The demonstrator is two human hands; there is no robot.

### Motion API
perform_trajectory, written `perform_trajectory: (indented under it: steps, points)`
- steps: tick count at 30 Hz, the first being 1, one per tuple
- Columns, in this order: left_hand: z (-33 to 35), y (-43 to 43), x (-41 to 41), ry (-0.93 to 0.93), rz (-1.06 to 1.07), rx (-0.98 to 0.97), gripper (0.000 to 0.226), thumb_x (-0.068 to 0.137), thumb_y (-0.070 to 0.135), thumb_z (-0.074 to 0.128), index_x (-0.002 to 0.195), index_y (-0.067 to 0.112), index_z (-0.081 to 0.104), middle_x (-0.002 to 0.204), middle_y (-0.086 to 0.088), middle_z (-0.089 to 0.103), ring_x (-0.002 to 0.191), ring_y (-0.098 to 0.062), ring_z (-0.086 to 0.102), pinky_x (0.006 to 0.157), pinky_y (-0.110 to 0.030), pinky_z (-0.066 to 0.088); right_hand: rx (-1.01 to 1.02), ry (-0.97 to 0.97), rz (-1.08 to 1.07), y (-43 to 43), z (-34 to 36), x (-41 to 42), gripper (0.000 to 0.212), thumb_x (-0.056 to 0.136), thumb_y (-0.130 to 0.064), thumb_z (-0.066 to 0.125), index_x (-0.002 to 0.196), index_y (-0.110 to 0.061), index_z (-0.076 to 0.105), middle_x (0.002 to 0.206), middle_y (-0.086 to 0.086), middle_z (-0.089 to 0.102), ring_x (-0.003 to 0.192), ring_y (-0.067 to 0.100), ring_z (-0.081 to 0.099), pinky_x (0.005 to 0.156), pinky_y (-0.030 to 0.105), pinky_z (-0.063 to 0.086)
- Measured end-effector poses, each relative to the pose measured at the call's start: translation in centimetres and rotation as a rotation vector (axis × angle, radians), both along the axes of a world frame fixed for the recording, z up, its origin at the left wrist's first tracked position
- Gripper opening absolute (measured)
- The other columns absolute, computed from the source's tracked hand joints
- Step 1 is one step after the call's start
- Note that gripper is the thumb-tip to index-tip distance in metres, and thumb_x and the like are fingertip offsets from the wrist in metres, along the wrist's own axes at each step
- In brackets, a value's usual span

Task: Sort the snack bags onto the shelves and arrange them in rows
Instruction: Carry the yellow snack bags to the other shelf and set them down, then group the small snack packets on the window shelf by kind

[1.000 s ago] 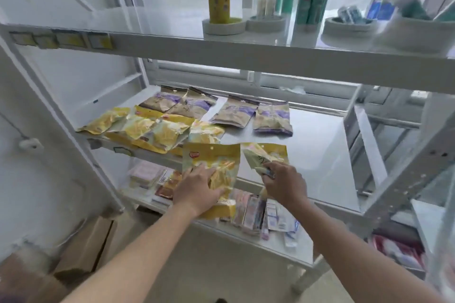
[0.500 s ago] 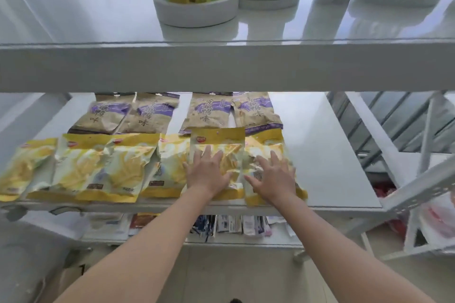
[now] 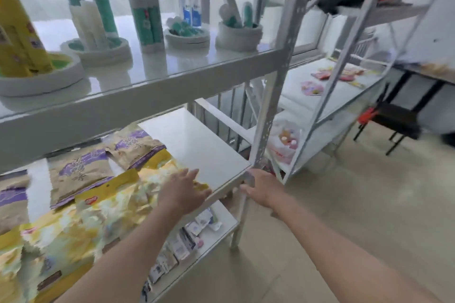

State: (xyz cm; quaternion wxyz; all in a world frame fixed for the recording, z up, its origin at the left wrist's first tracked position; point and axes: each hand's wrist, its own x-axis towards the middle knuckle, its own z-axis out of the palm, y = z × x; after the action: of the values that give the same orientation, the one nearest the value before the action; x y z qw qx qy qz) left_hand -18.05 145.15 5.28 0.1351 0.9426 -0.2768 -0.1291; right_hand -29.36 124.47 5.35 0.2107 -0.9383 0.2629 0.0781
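Observation:
Yellow snack bags [image 3: 81, 216] lie in a front row on the white middle shelf [image 3: 197, 145]. Behind them runs a row of brown bags with purple labels [image 3: 81, 170]. My left hand [image 3: 183, 192] rests flat, fingers apart, on the rightmost yellow bag near the shelf's front edge. My right hand [image 3: 263, 188] hangs just past the shelf's front right corner, beside the metal post [image 3: 273, 96], fingers loosely curled and holding nothing. The picture is blurred by motion.
The upper shelf [image 3: 157, 81] carries tubes in white round holders [image 3: 41, 79]. Small packets [image 3: 182, 243] line the lower shelf. A second rack [image 3: 344, 86] to the right holds pink and red packets. Tiled floor [image 3: 344, 204] stretches to the right, with a dark stand [image 3: 394, 118].
The view has swung right. Both hands lay flat on two yellow bags; now my right hand has come off the shelf to its corner, while my left stays on the last yellow bag.

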Motion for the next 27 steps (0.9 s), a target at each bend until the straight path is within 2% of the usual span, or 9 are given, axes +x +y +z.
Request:
perform_trajectory:
  steps: [2, 4, 7, 9, 11, 14, 21, 27]
  points:
    - [0.9, -3.7, -1.8, 0.034, -0.119, 0.008, 0.083, 0.079, 0.068, 0.053, 0.149, 0.031, 0.032, 0.155, 0.002, 0.034, 0.141, -0.022, 0.033, 0.110, -0.041, 0.035, 0.010, 0.038, -0.074, -3.2, 1.0, -4.2, 0.062, 0.086, -0.051, 0.057, 0.139, -0.020, 0.046, 0.143, 0.006, 0.050, 0.128, 0.025, 0.048, 0.102, 0.035, 0.041]
    - [1.8, -7.7, -3.7, 0.045, -0.234, 0.044, 0.076, 0.080, 0.065, 0.055, 0.146, 0.032, 0.037, 0.150, 0.003, 0.042, 0.136, -0.022, 0.039, 0.105, -0.040, 0.040, 0.023, 0.062, -0.174, -6.7, 1.9, -8.5, 0.062, 0.087, -0.049, 0.058, 0.141, -0.022, 0.045, 0.145, 0.005, 0.048, 0.131, 0.023, 0.046, 0.103, 0.031, 0.038]
    - [3.1, -14.4, -6.6, 0.056, -0.403, 0.096, 0.071, 0.078, 0.063, 0.057, 0.141, 0.033, 0.043, 0.139, 0.003, 0.053, 0.127, -0.022, 0.049, 0.099, -0.037, 0.045, 0.025, 0.114, -0.326, -12.7, 3.0, -15.4, 0.066, 0.088, -0.051, 0.059, 0.144, -0.022, 0.042, 0.150, 0.008, 0.041, 0.137, 0.026, 0.038, 0.108, 0.033, 0.033]
    - [3.8, -19.6, -8.5, 0.076, -0.495, 0.114, 0.066, 0.079, 0.059, 0.059, 0.137, 0.030, 0.049, 0.132, 0.002, 0.058, 0.120, -0.021, 0.054, 0.096, -0.031, 0.045, 0.009, 0.141, -0.438, -16.9, 3.7, -19.7, 0.068, 0.086, -0.055, 0.059, 0.143, -0.023, 0.043, 0.149, 0.009, 0.042, 0.135, 0.027, 0.041, 0.108, 0.035, 0.036]
    - [4.6, -25.0, -10.3, 0.088, -0.563, 0.142, 0.065, 0.080, 0.056, 0.060, 0.138, 0.028, 0.050, 0.136, 0.003, 0.056, 0.124, -0.022, 0.052, 0.096, -0.028, 0.043, -0.004, 0.132, -0.525, -21.0, 4.3, -23.4, 0.068, 0.085, -0.057, 0.059, 0.143, -0.024, 0.044, 0.147, 0.008, 0.046, 0.132, 0.027, 0.045, 0.105, 0.034, 0.038]
    - [5.2, -33.2, -12.8, 0.056, -0.599, 0.186, 0.078, 0.078, 0.061, 0.059, 0.146, 0.030, 0.039, 0.147, -0.002, 0.047, 0.132, -0.024, 0.046, 0.105, -0.034, 0.041, -0.003, 0.105, -0.599, -27.5, 4.7, -27.4, 0.068, 0.084, -0.059, 0.057, 0.142, -0.027, 0.044, 0.147, 0.007, 0.046, 0.131, 0.028, 0.045, 0.105, 0.035, 0.039]
    - [5.4, -50.8, -16.6, 0.052, -0.600, 0.221, 0.074, 0.082, 0.059, 0.058, 0.148, 0.031, 0.037, 0.149, 0.000, 0.044, 0.134, -0.022, 0.045, 0.108, -0.035, 0.038, 0.084, 0.102, -0.601, -44.0, 3.9, -32.7, 0.065, 0.081, -0.058, 0.062, 0.138, -0.029, 0.049, 0.145, 0.006, 0.047, 0.130, 0.025, 0.047, 0.105, 0.033, 0.039]
    - [5.6, -63.0, -16.2, 0.024, -0.587, 0.260, 0.067, 0.090, 0.054, 0.053, 0.149, 0.028, 0.034, 0.150, -0.002, 0.042, 0.137, -0.024, 0.039, 0.107, -0.031, 0.035, 0.096, 0.158, -0.533, -57.4, 3.3, -31.8, 0.065, 0.080, -0.061, 0.058, 0.136, -0.029, 0.050, 0.145, 0.002, 0.049, 0.130, 0.024, 0.048, 0.106, 0.035, 0.039]
